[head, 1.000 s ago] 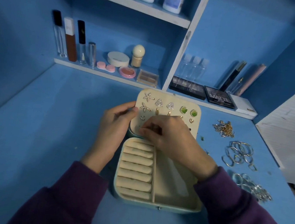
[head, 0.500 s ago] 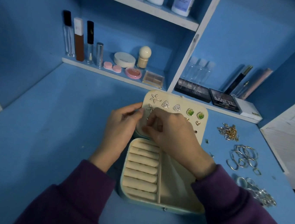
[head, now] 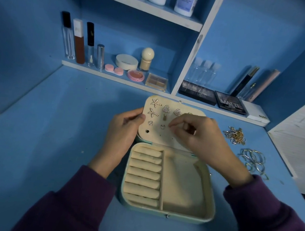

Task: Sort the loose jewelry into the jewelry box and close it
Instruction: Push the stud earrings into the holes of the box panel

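Note:
An open mint-green jewelry box point(head: 210, 188) sits on the blue desk, with cream ring rolls point(head: 145, 175) on the left and a bare compartment point(head: 179, 186) on the right. Its raised lid panel point(head: 157, 135) holds starfish, triangle and small heart studs. My left hand point(head: 125, 131) grips the panel's left edge. My right hand point(head: 202, 138) hovers over the panel's right half, thumb and forefinger pinched together beside a heart stud point(head: 162, 126); anything between them is too small to see. Loose chains point(head: 236, 135) and silver hoops point(head: 253, 159) lie on the desk to the right.
A low white shelf point(head: 88, 70) behind the box carries lip-gloss tubes, a compact, blush and palettes point(head: 231, 103). Bottles stand on the upper shelf. A white cabinet side point(head: 301, 136) bounds the desk on the right.
My right hand has shifted from the panel's lower left to its middle right, uncovering two heart studs. The left hand keeps its hold on the panel's edge.

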Tool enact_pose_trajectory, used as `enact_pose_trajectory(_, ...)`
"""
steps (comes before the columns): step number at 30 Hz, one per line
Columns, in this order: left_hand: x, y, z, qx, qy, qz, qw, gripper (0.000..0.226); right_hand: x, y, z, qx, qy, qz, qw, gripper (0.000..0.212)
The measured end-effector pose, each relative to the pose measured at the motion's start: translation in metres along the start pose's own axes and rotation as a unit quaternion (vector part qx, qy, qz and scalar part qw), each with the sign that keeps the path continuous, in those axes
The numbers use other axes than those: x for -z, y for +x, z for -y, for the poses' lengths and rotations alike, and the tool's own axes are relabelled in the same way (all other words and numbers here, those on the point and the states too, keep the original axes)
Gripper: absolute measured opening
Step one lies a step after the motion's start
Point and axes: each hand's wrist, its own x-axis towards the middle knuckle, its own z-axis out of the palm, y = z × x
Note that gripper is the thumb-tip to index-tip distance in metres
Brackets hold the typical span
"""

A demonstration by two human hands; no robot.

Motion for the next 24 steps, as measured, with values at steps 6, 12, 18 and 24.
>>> enact_pose_trajectory(6,0.001,0.0,0.0,0.008,-0.007,-0.003,1.0,0.026,0.037,-0.004,-0.035,-0.058,0.009,-0.037,0.998,0.011)
enact_pose_trajectory(12,-0.001,0.0,0.001,0.008,-0.019,-0.011,1.0,0.028,0.061,-0.008,-0.085,-0.111,-0.059,-0.051,0.991,0.02)
enact_pose_trajectory(18,-0.002,0.0,0.002,0.004,-0.031,-0.011,0.999,0.028,0.06,-0.019,-0.109,-0.117,-0.109,0.013,0.987,0.019)
enact_pose_trajectory(24,-0.003,0.001,0.003,-0.005,-0.017,-0.018,1.0,0.029,0.054,-0.023,-0.115,-0.073,-0.107,0.025,0.991,0.013)
